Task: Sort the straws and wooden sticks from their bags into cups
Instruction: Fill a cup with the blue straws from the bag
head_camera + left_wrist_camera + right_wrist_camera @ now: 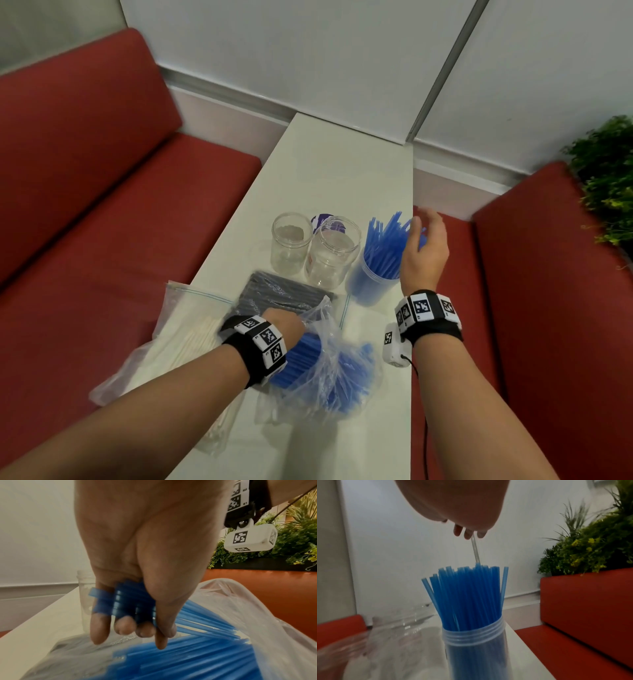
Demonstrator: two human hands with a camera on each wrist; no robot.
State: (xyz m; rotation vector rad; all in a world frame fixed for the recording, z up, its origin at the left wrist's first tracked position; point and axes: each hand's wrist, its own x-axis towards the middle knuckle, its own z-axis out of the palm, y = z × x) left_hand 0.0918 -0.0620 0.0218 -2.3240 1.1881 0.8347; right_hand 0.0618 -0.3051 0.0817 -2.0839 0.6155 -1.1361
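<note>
My left hand (pixel 286 323) reaches into a clear plastic bag (pixel 329 363) of blue straws (pixel 308 359) near the table's front. In the left wrist view the left hand (pixel 140 631) grips a bundle of blue straws (pixel 126 601) over the bag (pixel 265 622). My right hand (pixel 419 228) hovers over a clear cup (pixel 371 284) packed with upright blue straws (pixel 385 240). In the right wrist view its fingertips (pixel 467 533) pinch the top of one pale straw (pixel 475 550) standing above the bundle in the cup (pixel 474 642).
Two empty clear jars (pixel 291 243) (pixel 334 255) stand left of the filled cup. A bag of black straws (pixel 281 294) lies in front of them, and a zip bag of wooden sticks (pixel 185 332) overhangs the table's left edge. Red benches (pixel 102 205) flank the narrow white table (pixel 325 171).
</note>
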